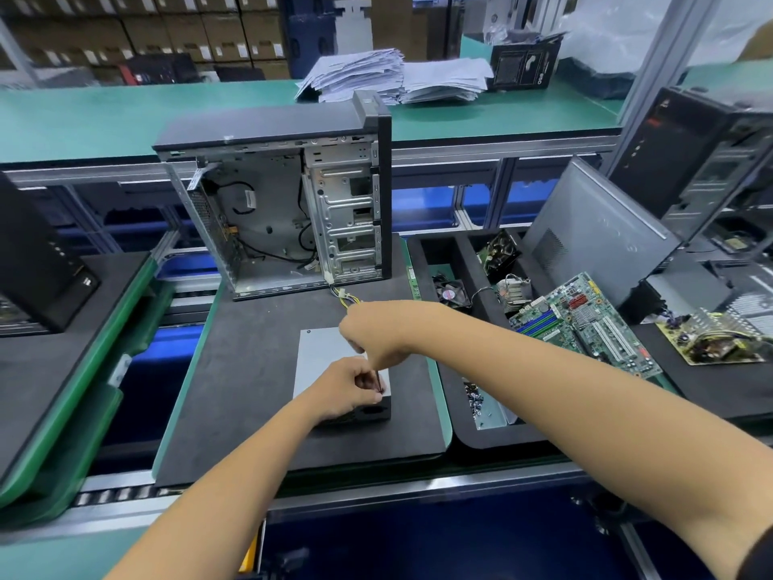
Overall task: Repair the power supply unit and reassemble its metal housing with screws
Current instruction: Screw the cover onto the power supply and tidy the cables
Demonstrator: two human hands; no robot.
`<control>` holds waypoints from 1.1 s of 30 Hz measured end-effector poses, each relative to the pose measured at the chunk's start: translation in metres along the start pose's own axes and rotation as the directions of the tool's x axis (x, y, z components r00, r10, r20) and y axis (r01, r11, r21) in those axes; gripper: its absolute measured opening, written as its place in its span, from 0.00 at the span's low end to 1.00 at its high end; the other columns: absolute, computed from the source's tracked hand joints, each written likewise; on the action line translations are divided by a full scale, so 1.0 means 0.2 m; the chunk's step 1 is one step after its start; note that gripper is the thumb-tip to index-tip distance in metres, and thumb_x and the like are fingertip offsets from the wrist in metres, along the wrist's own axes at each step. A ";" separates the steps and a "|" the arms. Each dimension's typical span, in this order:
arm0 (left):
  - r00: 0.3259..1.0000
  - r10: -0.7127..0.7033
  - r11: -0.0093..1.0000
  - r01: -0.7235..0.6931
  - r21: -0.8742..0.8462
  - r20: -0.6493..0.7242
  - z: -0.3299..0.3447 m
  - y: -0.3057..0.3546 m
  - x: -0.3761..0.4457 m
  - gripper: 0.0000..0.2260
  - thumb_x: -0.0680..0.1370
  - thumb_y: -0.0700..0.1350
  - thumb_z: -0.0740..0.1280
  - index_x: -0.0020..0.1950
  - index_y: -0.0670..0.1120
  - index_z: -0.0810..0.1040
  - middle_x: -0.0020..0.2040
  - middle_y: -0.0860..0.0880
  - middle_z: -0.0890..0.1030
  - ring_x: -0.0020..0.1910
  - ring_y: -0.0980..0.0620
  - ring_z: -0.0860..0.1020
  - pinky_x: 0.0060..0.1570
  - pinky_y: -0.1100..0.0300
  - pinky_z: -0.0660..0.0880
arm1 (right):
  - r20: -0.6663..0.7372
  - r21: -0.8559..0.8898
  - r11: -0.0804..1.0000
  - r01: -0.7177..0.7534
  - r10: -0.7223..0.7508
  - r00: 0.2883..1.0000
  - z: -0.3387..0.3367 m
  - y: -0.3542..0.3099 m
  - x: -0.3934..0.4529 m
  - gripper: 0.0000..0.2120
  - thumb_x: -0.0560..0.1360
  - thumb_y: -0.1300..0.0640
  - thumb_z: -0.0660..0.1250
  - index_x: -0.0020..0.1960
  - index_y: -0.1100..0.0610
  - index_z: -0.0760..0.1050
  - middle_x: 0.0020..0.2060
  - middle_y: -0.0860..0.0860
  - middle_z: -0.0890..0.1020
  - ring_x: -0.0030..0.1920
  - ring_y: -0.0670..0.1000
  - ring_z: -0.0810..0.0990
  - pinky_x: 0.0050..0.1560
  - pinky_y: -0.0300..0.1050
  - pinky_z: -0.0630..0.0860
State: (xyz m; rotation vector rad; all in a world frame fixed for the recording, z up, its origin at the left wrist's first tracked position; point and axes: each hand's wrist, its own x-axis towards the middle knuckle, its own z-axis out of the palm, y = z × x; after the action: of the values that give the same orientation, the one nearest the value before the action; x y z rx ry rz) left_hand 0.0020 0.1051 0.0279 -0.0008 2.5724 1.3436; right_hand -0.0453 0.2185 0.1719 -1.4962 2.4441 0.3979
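Far left: a black computer tower [37, 261] stands on a dark foam pad at the left edge of the frame.
Upper centre: an open grey metal computer case [284, 211] stands upright, side panel off, with black cables inside and yellow and black wires [345, 301] trailing out of its base.
Centre: the flat grey metal power supply box [322, 353] lies on the dark foam work mat [251, 391].
Left hand [349, 389]: rests on the box's near right corner, fingertips pinching the thin dark screwdriver shaft [378, 380].
Right hand [372, 332]: directly above, fingers clenched around the screwdriver's top; the handle is hidden.
Lower right of centre: small dark screws [474, 397] lie in a metal tray.
Right: a green motherboard [585, 324] lies tilted in a black foam bin.
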 end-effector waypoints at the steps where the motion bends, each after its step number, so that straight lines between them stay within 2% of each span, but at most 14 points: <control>1: 1.000 -0.008 1.000 0.008 0.007 0.002 0.00 0.00 0.00 0.02 0.71 0.35 0.70 0.42 0.40 0.81 0.30 0.60 0.79 0.32 0.61 0.72 0.37 0.71 0.70 | -0.055 0.016 1.000 -0.019 0.019 0.998 0.01 0.00 0.01 0.07 0.74 0.61 0.64 0.38 0.59 0.69 0.38 0.55 0.72 0.36 0.53 0.71 0.28 0.44 0.65; 3: 1.000 -0.017 1.000 0.017 0.013 0.002 0.01 0.00 0.00 0.03 0.71 0.36 0.70 0.43 0.38 0.81 0.31 0.64 0.79 0.32 0.62 0.72 0.36 0.71 0.70 | -0.117 0.028 0.999 -0.042 0.045 0.992 0.01 -0.01 0.01 0.14 0.75 0.62 0.63 0.34 0.58 0.61 0.34 0.52 0.65 0.32 0.51 0.66 0.27 0.43 0.61; 7: 1.000 -0.018 1.000 0.018 -0.007 -0.001 0.01 0.02 -0.01 0.04 0.71 0.35 0.70 0.37 0.42 0.79 0.40 0.51 0.82 0.33 0.59 0.73 0.38 0.67 0.72 | -0.105 -0.056 0.992 -0.114 0.108 0.989 0.03 -0.01 0.02 0.09 0.75 0.64 0.59 0.38 0.58 0.63 0.35 0.53 0.68 0.31 0.52 0.65 0.28 0.43 0.61; 9: 1.000 -0.013 1.000 0.013 0.001 -0.014 0.01 0.03 -0.01 0.09 0.70 0.35 0.70 0.33 0.47 0.77 0.42 0.46 0.82 0.35 0.55 0.74 0.39 0.64 0.72 | -0.037 -0.054 0.993 -0.107 0.105 0.994 0.02 0.01 0.00 0.03 0.76 0.61 0.59 0.45 0.59 0.70 0.45 0.56 0.76 0.35 0.54 0.71 0.27 0.43 0.59; 11: 0.999 -0.018 1.000 0.019 0.009 -0.028 0.01 0.02 -0.01 0.13 0.70 0.36 0.70 0.31 0.51 0.75 0.45 0.43 0.81 0.37 0.53 0.73 0.41 0.61 0.72 | 0.062 -0.083 0.995 -0.060 0.065 0.996 0.01 0.03 -0.01 0.09 0.77 0.59 0.59 0.55 0.61 0.72 0.56 0.59 0.73 0.40 0.54 0.73 0.28 0.44 0.58; 12: 0.999 -0.023 1.000 0.023 0.013 -0.029 0.01 0.02 -0.01 0.11 0.69 0.36 0.71 0.32 0.50 0.76 0.44 0.43 0.81 0.36 0.53 0.73 0.40 0.61 0.71 | 0.083 -0.088 0.996 -0.027 0.034 0.996 0.01 0.04 -0.02 0.09 0.76 0.60 0.59 0.55 0.61 0.72 0.54 0.59 0.73 0.39 0.51 0.71 0.28 0.44 0.58; 14: 0.999 -0.026 1.000 0.027 0.009 -0.024 0.01 0.02 -0.01 0.06 0.70 0.36 0.71 0.36 0.46 0.78 0.39 0.48 0.78 0.34 0.54 0.70 0.37 0.67 0.69 | 0.041 -0.074 0.997 -0.008 0.011 0.999 0.01 0.04 -0.01 0.03 0.74 0.62 0.61 0.42 0.59 0.71 0.42 0.56 0.75 0.35 0.53 0.71 0.28 0.43 0.62; 16: 0.999 -0.034 0.999 0.034 0.001 -0.027 0.02 0.01 0.00 0.03 0.70 0.36 0.70 0.38 0.43 0.79 0.36 0.53 0.75 0.32 0.56 0.68 0.35 0.69 0.67 | -0.019 -0.013 0.999 -0.052 0.052 0.998 0.01 0.04 0.00 0.09 0.73 0.63 0.64 0.35 0.59 0.69 0.33 0.56 0.74 0.33 0.54 0.74 0.27 0.42 0.67; 19: 0.998 -0.054 0.998 0.055 0.026 -0.029 0.02 0.01 0.01 0.04 0.70 0.36 0.70 0.43 0.38 0.80 0.33 0.53 0.72 0.33 0.55 0.69 0.37 0.66 0.69 | -0.029 0.061 0.995 -0.075 0.077 0.997 0.02 0.03 0.00 0.13 0.75 0.61 0.61 0.32 0.59 0.70 0.28 0.54 0.75 0.27 0.51 0.73 0.21 0.39 0.64; 21: 0.998 -0.063 0.998 0.063 0.025 -0.025 0.02 0.01 0.01 0.05 0.70 0.36 0.70 0.44 0.37 0.80 0.33 0.53 0.72 0.34 0.55 0.69 0.39 0.64 0.69 | -0.022 0.070 0.995 -0.077 0.079 0.997 0.03 0.03 -0.01 0.13 0.78 0.57 0.59 0.35 0.59 0.67 0.31 0.52 0.71 0.29 0.50 0.69 0.25 0.42 0.62; 24: 0.998 -0.050 0.998 0.050 0.023 -0.024 0.02 0.02 0.01 0.04 0.69 0.36 0.70 0.43 0.38 0.79 0.32 0.55 0.74 0.33 0.55 0.70 0.38 0.65 0.70 | 0.046 0.114 0.993 -0.034 0.029 0.999 0.03 0.04 -0.02 0.07 0.77 0.56 0.61 0.50 0.60 0.68 0.43 0.51 0.66 0.35 0.52 0.69 0.32 0.47 0.64; 26: 0.999 -0.042 0.999 0.042 0.020 -0.023 0.02 0.02 0.00 0.03 0.69 0.35 0.69 0.42 0.39 0.79 0.30 0.57 0.74 0.32 0.57 0.69 0.36 0.68 0.69 | 0.021 0.094 0.996 0.008 -0.010 1.000 0.01 0.04 -0.03 0.02 0.73 0.61 0.62 0.44 0.60 0.69 0.40 0.53 0.69 0.35 0.55 0.69 0.31 0.46 0.64; 28: 0.999 -0.043 0.999 0.043 0.010 -0.018 0.02 0.02 0.00 0.03 0.69 0.35 0.69 0.41 0.37 0.78 0.29 0.60 0.75 0.31 0.59 0.69 0.35 0.70 0.68 | -0.069 0.052 0.999 -0.014 0.018 0.997 0.01 0.04 -0.03 0.10 0.73 0.63 0.63 0.35 0.59 0.65 0.33 0.53 0.68 0.30 0.53 0.68 0.27 0.44 0.61; 33: 0.999 -0.030 1.000 0.030 0.004 -0.025 0.02 0.02 0.00 0.04 0.69 0.35 0.70 0.37 0.39 0.75 0.36 0.53 0.77 0.33 0.55 0.69 0.36 0.66 0.68 | -0.073 0.039 0.996 -0.086 0.089 0.993 0.03 0.04 -0.02 0.11 0.81 0.54 0.56 0.46 0.60 0.72 0.40 0.55 0.72 0.30 0.50 0.67 0.33 0.45 0.67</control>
State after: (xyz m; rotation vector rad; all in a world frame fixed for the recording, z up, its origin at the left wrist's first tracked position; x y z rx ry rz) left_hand 0.0015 0.1106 0.0280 -0.0559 2.5852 1.3352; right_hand -0.0513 0.2273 0.1677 -1.4178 2.5671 0.3188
